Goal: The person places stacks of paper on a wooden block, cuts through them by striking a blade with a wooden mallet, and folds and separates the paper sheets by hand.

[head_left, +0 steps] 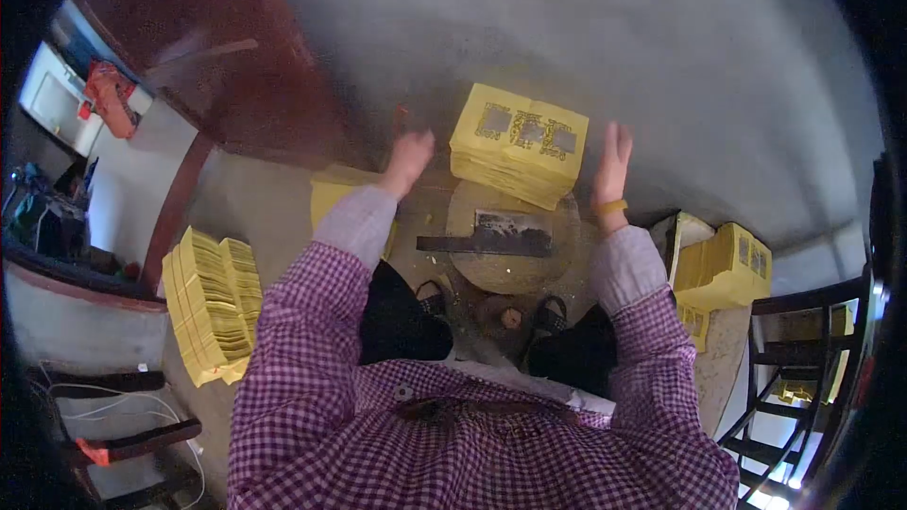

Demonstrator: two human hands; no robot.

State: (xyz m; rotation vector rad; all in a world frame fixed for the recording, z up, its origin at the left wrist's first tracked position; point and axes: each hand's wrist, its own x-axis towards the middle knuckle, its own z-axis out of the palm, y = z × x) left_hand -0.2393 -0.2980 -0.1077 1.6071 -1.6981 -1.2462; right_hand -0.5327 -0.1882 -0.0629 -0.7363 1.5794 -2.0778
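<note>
A thick stack of yellow printed paper (521, 144) stands at the back edge of a round wooden block (463, 212). To the left of the stack is my left hand (408, 162), apart from it, with its fingers curled and blurred. My right hand (612, 168) is held up just right of the stack, fingers stretched out and holding nothing. A dark cleaver-like blade with a long dark handle (510, 234) lies flat on the block, in front of the stack.
Bundles of yellow paper (210, 307) stand on the floor at left. More yellow paper (723, 269) is piled at right. Dark slatted chairs (803, 359) are at the right edge, another (142, 444) at lower left. A reddish-brown door (208, 47) and grey wall lie beyond.
</note>
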